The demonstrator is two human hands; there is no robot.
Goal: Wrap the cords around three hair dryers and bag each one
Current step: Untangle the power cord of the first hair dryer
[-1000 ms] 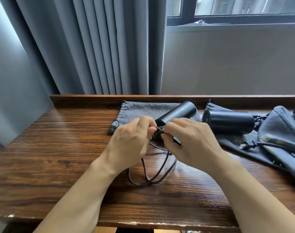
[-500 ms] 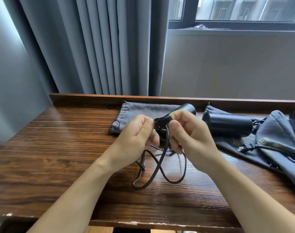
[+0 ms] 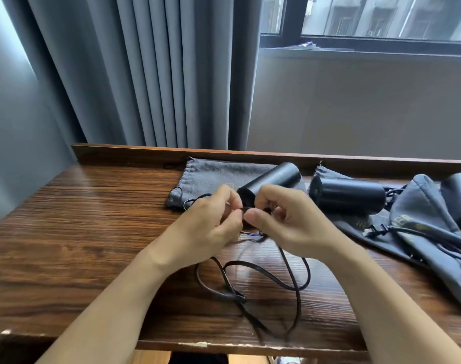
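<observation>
In the middle of the frame, the left hand (image 3: 208, 227) and right hand (image 3: 284, 224) pinch a black cord (image 3: 289, 279) by a hair dryer (image 3: 271, 179). Cord loops lie on the desk (image 3: 92, 245).

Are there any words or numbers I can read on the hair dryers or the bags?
"ER": the only gold letters legible, the end of a longer word on the right grey bag; the rest is hidden in folds.
Gold mark on the middle bag: too blurred to read.
Gold print on the left bag: mostly hidden behind the hands, unreadable.
Hair dryers: no readable text.
</observation>
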